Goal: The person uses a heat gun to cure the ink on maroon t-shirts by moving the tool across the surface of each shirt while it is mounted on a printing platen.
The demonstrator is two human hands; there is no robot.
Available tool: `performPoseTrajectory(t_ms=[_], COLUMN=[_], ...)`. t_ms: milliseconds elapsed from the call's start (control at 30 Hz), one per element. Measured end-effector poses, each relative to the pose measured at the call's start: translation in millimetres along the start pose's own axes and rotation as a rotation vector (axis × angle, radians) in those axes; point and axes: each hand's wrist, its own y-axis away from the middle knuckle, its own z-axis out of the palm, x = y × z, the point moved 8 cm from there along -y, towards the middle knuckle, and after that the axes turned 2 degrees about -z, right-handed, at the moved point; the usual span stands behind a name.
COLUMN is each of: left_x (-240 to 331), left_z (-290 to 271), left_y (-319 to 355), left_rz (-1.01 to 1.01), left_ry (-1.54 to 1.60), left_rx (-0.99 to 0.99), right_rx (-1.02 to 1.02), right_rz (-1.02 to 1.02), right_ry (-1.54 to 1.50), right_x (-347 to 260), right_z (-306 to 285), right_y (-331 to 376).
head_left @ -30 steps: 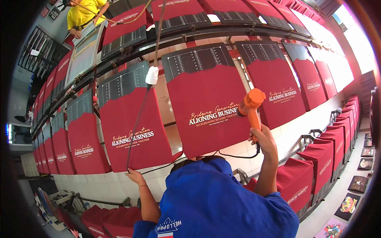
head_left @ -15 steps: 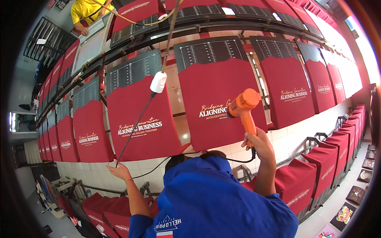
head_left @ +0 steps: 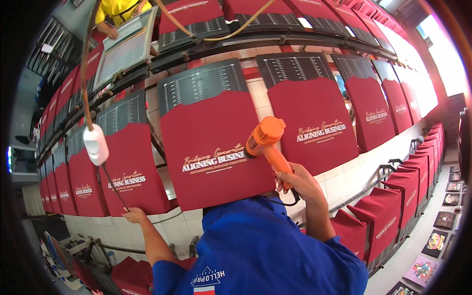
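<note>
My right hand (head_left: 302, 183) is wrapped round the handle of an orange heat gun (head_left: 270, 133). Its dark nozzle points left, over the printed lettering on a red shirt (head_left: 206, 132) stretched on a dark board (head_left: 204, 86). Off to the left, my left hand (head_left: 135, 215) has its fingers closed on a thin black cord (head_left: 114, 186), which hangs from a white socket block (head_left: 96, 145) on a brown cable. Some of the fingers on that hand are hard to make out.
More red printed shirts (head_left: 309, 118) on boards line both sides. Behind the near row runs a dark metal rail (head_left: 216, 45). At the upper left, a person in yellow (head_left: 123, 10) has a hand by a framed screen (head_left: 125, 46). A yellowish cable (head_left: 221, 38) droops overhead.
The view has shifted rightward along the row. The heat gun is now over a different shirt's print. The socket block and cord appear further left, and my left hand has closed more on the cord.
</note>
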Motion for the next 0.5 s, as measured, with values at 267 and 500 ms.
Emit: performPoseTrajectory(t_ms=[267,500], left_x=[8.4,12.9], left_z=[14.3,12.3], left_y=[-41.1,-44.8], left_rz=[-0.432,-0.466], left_ry=[-0.139,-0.182], left_rx=[0.036,-0.031], right_rx=[0.284,0.299], right_rz=[-0.011,-0.039], right_ry=[0.069,0.014], right_x=[3.3,1.2], right_z=[66.5,89.5], right_y=[-12.1,-12.5])
